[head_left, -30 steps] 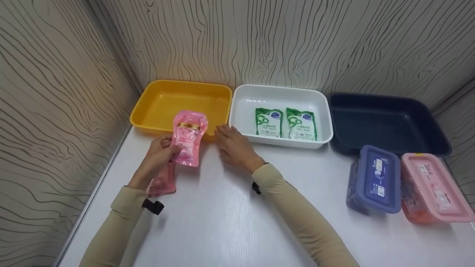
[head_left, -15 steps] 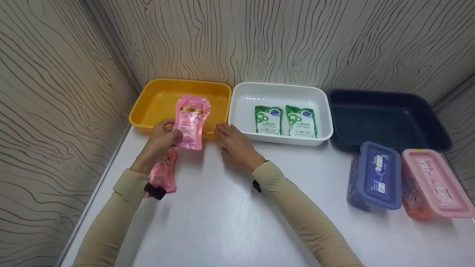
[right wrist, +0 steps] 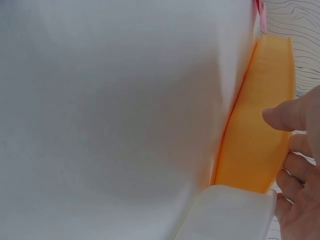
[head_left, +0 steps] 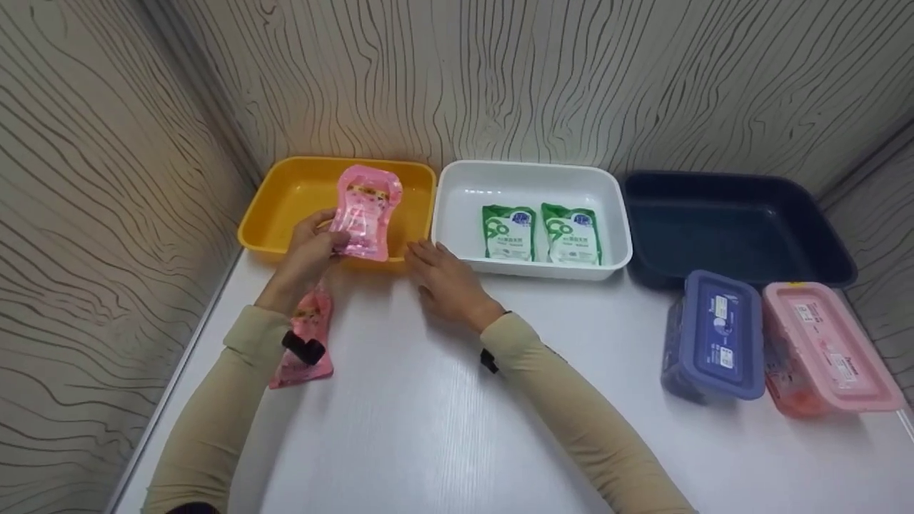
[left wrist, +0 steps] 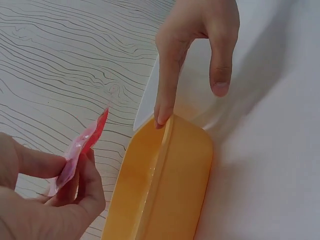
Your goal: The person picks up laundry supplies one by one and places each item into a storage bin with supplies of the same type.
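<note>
My left hand [head_left: 303, 246] pinches a pink pouch [head_left: 368, 210] by its lower left edge. The pouch hangs above the yellow tray [head_left: 293, 203], and in the left wrist view its thin side shows between thumb and fingers. Below my left wrist another pink pouch [head_left: 310, 325] lies on the table, partly covered by the arm and the wrist camera. My right hand [head_left: 450, 285] rests its straight fingertips on the rim at the yellow tray's front right corner, close to the white tray [head_left: 457, 189]. From the right wrist view, the thumb [right wrist: 282, 115] sits in front of the yellow wall.
Two green-and-white pouches [head_left: 508, 234] lie inside the white tray. A dark blue tray [head_left: 735, 228] stands to its right. Nearer to me are a blue-lidded box [head_left: 721, 335] and a pink-lidded box [head_left: 832, 346]. Patterned walls rise behind and at the left.
My left hand has moved forward and up, carrying the pink pouch from the yellow tray's front edge to over the tray. The right hand has stayed at the tray's corner.
</note>
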